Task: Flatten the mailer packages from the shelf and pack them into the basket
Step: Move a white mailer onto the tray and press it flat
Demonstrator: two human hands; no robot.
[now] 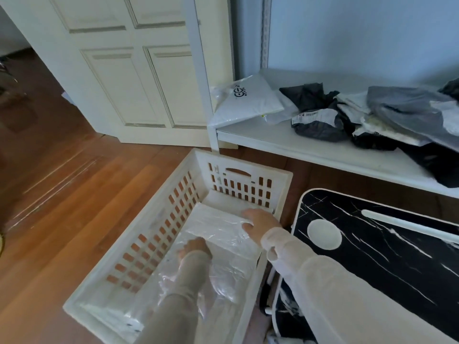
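One basket (pixel 246 162), one shelf (pixel 298 145), one door (pixel 139 70), two hands (pixel 195 248) (pixel 258 220).

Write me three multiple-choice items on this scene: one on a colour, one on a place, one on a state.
1. What colour is the basket? A white; B blue; C black.
2. Where does the white mailer with the black logo lie? A in the basket; B at the left end of the shelf; C at the shelf's right end.
3. How is the right hand? A gripping the basket's rim; B flat, fingers straight, on the pale mailer in the basket; C raised over the shelf.

Key: 1 A, its slotted walls are white. 2 B, it sits beside the shelf's left post. 3 B, its fingers lie spread on the mailer.
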